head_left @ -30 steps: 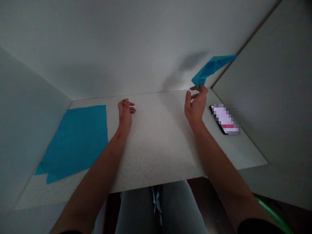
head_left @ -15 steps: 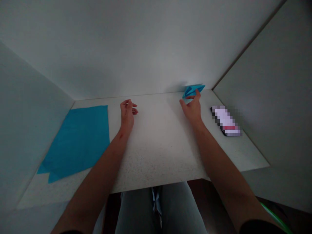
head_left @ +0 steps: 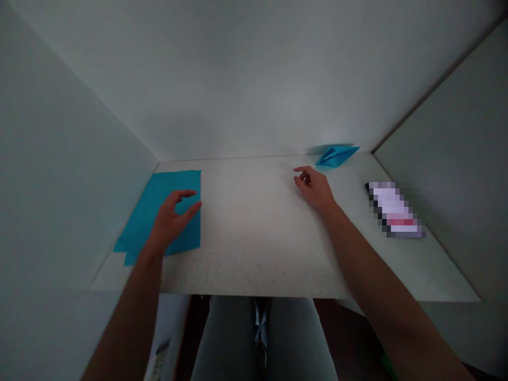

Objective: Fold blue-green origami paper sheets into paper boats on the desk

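Observation:
My left hand is over the blue paper sheets at the left of the white table. Its thumb and fingers are apart and hold nothing. At the back right, a folded blue paper boat rests near the wall. My right hand is a little left of and nearer than the boat, not touching it. Its fingers are curved and apart, with nothing between them. The sheets overlap, with their lower corners offset.
A phone, its screen blurred out, lies on the right of the white table. Walls stand behind and on both sides. My legs are under the front edge.
My right hand has let go of the folded paper and drawn back to the left. The left hand has moved left over the blue sheets and opened. The view has shifted left.

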### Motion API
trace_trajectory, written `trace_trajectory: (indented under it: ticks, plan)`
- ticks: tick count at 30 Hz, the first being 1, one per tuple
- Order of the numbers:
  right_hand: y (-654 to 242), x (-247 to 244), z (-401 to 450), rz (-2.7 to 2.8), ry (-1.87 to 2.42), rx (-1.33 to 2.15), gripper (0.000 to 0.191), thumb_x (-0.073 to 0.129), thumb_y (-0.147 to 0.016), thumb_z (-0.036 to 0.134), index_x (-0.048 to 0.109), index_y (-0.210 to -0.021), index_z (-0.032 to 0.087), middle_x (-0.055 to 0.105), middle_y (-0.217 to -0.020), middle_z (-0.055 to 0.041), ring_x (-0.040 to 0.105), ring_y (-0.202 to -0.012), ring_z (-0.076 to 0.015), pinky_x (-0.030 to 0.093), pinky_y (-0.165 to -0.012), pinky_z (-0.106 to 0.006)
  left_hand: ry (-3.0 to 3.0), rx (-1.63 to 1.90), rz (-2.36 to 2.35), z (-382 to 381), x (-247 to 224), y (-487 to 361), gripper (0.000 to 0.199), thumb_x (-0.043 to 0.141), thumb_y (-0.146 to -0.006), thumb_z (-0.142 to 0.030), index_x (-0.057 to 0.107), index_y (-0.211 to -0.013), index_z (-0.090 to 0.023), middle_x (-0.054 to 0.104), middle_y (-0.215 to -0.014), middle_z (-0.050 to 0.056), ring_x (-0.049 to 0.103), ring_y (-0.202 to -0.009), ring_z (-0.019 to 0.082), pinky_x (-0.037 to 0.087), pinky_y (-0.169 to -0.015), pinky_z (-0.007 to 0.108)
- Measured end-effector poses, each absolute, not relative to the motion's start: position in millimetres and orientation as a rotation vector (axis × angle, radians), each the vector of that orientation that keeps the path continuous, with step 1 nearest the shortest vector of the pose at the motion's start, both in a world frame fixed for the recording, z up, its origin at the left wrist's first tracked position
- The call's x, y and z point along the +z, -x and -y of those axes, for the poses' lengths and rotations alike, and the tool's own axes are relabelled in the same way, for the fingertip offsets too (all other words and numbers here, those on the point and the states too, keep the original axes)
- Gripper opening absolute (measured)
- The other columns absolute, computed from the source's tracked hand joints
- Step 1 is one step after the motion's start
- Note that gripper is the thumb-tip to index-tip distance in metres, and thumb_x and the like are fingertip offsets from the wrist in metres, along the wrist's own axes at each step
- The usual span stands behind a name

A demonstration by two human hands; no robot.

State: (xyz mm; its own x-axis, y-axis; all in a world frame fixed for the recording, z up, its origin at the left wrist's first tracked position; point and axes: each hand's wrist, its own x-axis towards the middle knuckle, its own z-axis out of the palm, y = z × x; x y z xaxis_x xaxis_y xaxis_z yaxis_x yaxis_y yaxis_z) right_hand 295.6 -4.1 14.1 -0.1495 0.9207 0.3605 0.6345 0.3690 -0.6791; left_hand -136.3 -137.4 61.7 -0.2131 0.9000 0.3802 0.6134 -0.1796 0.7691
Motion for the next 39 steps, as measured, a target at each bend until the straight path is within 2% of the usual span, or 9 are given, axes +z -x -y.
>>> trace_trajectory:
  ticks: [3, 6, 11, 15, 20, 25, 32, 35, 39]
  plan:
    - [-293.2, 13.8, 3.1, 1.886, 1.324, 0.523, 0.031, 0.062, -0.092, 0.035, 0.076, -0.115, 0.021, 0.071, -0.080, -0.0037, 0.058, -0.064, -0.0184, 0.046, -0.067, -0.034, -1.893, 0.999, -2.031, 212.5, 52.6, 193.0, 0.054, 0.088, -0.070, -0.060, 0.078, -0.119, -0.040, 0.079, -0.126, 0.004, 0.073, -0.121, 0.037, 0.059, -0.107, 0.057]
    - [-291.2, 12.9, 1.8, 1.890, 1.302, 0.550, 0.029, 0.061, -0.092, 0.035, 0.078, -0.111, 0.021, 0.071, -0.078, -0.0041, 0.058, -0.063, -0.0182, 0.047, -0.068, -0.034, -1.998, 0.672, -2.081, 271.3, 42.2, 228.2, 0.058, 0.080, -0.076, -0.063, 0.075, -0.131, -0.047, 0.076, -0.141, 0.001, 0.071, -0.131, 0.040, 0.059, -0.110, 0.061]
    - [-290.6, 10.8, 0.0, 1.889, 1.278, 0.578, 0.029, 0.061, -0.092, 0.035, 0.080, -0.108, 0.020, 0.070, -0.077, -0.0042, 0.056, -0.062, -0.0176, 0.046, -0.068, -0.034, -2.196, 0.544, -1.989, 322.3, 38.4, 236.5, 0.073, 0.086, -0.071, -0.059, 0.067, -0.141, -0.060, 0.071, -0.147, -0.004, 0.070, -0.132, 0.040, 0.060, -0.111, 0.062]
    - [-291.2, 9.7, -1.1, 1.887, 1.272, 0.589, 0.029, 0.062, -0.092, 0.035, 0.080, -0.108, 0.020, 0.071, -0.077, -0.0044, 0.056, -0.062, -0.0171, 0.046, -0.067, -0.034, -2.257, 0.585, -1.988, 341.7, 41.7, 233.5, 0.044, 0.075, -0.083, -0.051, 0.074, -0.124, -0.067, 0.081, -0.126, -0.008, 0.079, -0.113, 0.038, 0.066, -0.097, 0.060]
    - [-290.8, 9.7, -0.4, 1.894, 1.247, 0.613, 0.029, 0.062, -0.092, 0.037, 0.079, -0.108, 0.020, 0.071, -0.078, -0.0042, 0.056, -0.062, -0.0172, 0.046, -0.066, -0.033, -2.166, 0.731, -2.170, 335.3, 65.3, 234.2, 0.024, 0.065, -0.089, -0.053, 0.083, -0.104, -0.058, 0.085, -0.099, -0.003, 0.081, -0.084, 0.038, 0.067, -0.082, 0.061]
    - [-287.7, 14.1, 3.9, 1.828, 1.224, 0.678, 0.034, 0.065, -0.093, 0.050, 0.078, -0.108, 0.022, 0.073, -0.081, -0.0052, 0.059, -0.065, -0.0183, 0.049, -0.067, -0.034, -2.340, 0.864, -2.070, 272.1, 120.1, 193.7, 0.022, 0.065, -0.092, -0.054, 0.084, -0.104, -0.050, 0.084, -0.100, 0.001, 0.079, -0.094, 0.036, 0.063, -0.097, 0.062]
    - [-279.8, 37.9, 17.5, 1.752, 0.855, 0.881, 0.078, 0.057, -0.084, 0.094, 0.078, -0.117, 0.027, 0.079, -0.126, -0.0123, 0.072, -0.118, -0.0331, 0.054, -0.105, -0.051, -2.175, 1.121, -1.404, 175.1, 236.4, 58.6, 0.011, 0.088, -0.080, -0.041, 0.084, -0.090, -0.037, 0.078, -0.091, 0.003, 0.077, -0.091, 0.031, 0.069, -0.084, 0.048]
    - [-280.2, 43.9, 23.7, 1.643, 0.845, 0.988, 0.092, 0.038, -0.085, 0.102, 0.080, -0.117, 0.027, 0.079, -0.126, -0.0165, 0.073, -0.119, -0.0381, 0.058, -0.096, -0.054, -2.155, 1.060, -1.287, 132.9, 265.6, 27.4, 0.015, 0.089, -0.081, -0.033, 0.085, -0.094, -0.027, 0.077, -0.094, 0.004, 0.076, -0.097, 0.029, 0.066, -0.086, 0.041]
    - [-285.3, 45.3, 27.2, 1.566, 1.021, 0.990, 0.103, 0.017, -0.087, 0.103, 0.081, -0.117, 0.027, 0.082, -0.105, -0.0166, 0.078, -0.104, -0.0382, 0.061, -0.081, -0.054, -2.040, 1.275, -1.248, 58.9, 248.3, 19.3, 0.020, 0.089, -0.081, -0.034, 0.082, -0.094, -0.020, 0.077, -0.095, 0.005, 0.074, -0.102, 0.029, 0.064, -0.086, 0.038]
